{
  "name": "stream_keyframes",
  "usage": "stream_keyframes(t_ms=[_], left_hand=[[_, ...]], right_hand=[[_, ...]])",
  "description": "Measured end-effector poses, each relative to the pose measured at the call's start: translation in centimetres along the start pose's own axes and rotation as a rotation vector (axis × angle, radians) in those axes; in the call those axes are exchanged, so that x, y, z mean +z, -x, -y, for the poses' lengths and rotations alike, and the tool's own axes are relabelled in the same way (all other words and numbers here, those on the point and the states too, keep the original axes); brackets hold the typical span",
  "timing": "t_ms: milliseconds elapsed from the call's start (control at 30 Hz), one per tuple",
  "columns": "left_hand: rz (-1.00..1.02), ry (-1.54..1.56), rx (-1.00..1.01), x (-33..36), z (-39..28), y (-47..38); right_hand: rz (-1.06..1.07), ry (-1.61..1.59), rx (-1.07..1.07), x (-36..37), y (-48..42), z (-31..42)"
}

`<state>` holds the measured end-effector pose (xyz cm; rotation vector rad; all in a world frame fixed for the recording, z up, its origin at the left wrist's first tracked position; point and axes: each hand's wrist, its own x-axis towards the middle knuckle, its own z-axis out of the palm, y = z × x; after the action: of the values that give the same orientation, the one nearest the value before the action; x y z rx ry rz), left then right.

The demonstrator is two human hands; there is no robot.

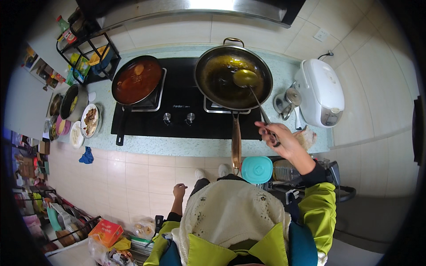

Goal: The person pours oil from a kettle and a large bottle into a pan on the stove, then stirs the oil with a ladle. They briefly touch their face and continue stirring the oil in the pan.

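Observation:
My right hand grips the handle of a metal ladle. The ladle's bowl rests in the yellowish oil of a dark wok, which sits on the right burner. From the wok a long copper-coloured handle points towards me. At my side hangs my left hand, its fingers curled; whether they are fully closed is too small to tell. On the left burner stands a black frying pan filled with red sauce.
Right of the hob are a metal-lidded jar and a white rice cooker. Bowls, a deep pot and a plate of food crowd the counter's left end. A turquoise-lidded container stands below the counter edge.

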<state>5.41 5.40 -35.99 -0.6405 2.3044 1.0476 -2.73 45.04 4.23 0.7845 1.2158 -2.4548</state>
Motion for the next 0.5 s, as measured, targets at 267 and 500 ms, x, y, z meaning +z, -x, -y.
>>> stream_keyframes(t_ms=[267, 500], left_hand=[[0.157, 0.049, -0.091, 1.0, 1.9, 0.8], [0.196, 0.235, 0.038, 1.0, 0.4, 0.1]], right_hand=[[0.257, -0.184, 0.125, 0.6, 2.4, 0.5], [0.074, 0.291, -0.086, -1.7, -2.7, -0.9]])
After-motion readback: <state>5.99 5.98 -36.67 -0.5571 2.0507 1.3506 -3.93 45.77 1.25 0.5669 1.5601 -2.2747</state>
